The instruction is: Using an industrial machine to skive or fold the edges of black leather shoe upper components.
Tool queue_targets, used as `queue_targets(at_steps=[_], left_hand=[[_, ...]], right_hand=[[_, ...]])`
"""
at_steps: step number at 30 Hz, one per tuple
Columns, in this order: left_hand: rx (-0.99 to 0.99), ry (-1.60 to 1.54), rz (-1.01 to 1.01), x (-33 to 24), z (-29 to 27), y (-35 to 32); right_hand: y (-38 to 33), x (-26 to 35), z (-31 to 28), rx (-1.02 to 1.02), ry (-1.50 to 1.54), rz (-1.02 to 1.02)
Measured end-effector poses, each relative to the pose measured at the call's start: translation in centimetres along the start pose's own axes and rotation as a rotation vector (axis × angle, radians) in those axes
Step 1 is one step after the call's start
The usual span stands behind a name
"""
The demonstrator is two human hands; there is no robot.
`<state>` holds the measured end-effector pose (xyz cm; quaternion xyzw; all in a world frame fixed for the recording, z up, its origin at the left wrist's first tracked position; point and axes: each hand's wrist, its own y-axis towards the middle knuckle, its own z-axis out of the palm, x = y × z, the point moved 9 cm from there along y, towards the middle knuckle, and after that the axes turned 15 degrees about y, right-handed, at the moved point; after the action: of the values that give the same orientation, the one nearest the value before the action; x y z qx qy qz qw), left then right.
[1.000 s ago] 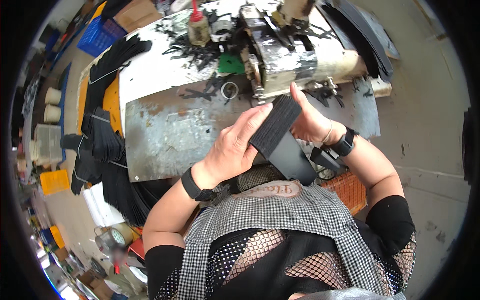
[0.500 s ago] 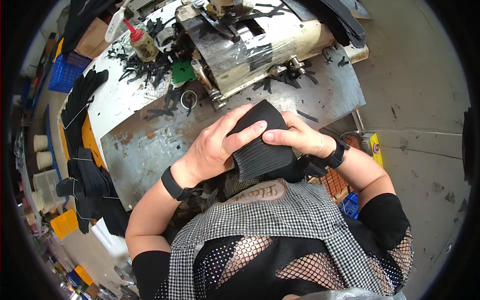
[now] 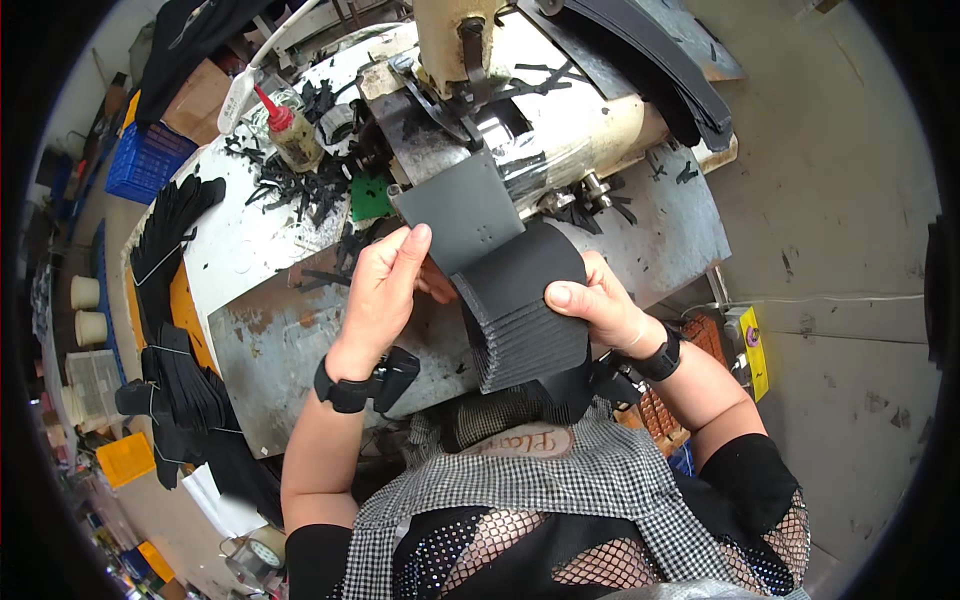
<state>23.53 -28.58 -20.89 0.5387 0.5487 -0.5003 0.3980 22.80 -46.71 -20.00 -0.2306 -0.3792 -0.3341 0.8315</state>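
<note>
In my right hand (image 3: 606, 305) is a thick stack of black flat pieces (image 3: 530, 330), bent over so their edges fan out in steps, my thumb on top. My left hand (image 3: 388, 285) pinches the near-left edge of a single dark grey flat piece (image 3: 460, 208) with a few small holes, thumb above and fingers below. This piece lies beside the stack's far edge, in front of the machine (image 3: 580, 125). I cannot tell whether it is apart from the stack.
Black scraps (image 3: 300, 185) litter the white table around a red-tipped bottle (image 3: 292, 135). Bundles of tied black strips (image 3: 185, 375) hang along the left edge. More long black pieces (image 3: 650, 60) drape over the machine's far right. A blue crate (image 3: 148, 160) stands at the far left.
My left hand has left the stack and moved left, now gripping a single grey piece that has come into view. The stack, in my right hand, has come lower and fanned.
</note>
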Motion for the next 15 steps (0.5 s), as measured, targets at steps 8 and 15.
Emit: queue_targets(at_steps=[8,15], left_hand=[[-0.068,-0.02,-0.106,0.8,-1.6,0.7],[0.059,0.041,-0.077,-1.3,1.2,2.1]], right_hand=[[1.5,-1.1,-0.9,-0.077,0.23,0.036],[-0.4,5.6,-2.3,-0.151,-0.019,-0.137]])
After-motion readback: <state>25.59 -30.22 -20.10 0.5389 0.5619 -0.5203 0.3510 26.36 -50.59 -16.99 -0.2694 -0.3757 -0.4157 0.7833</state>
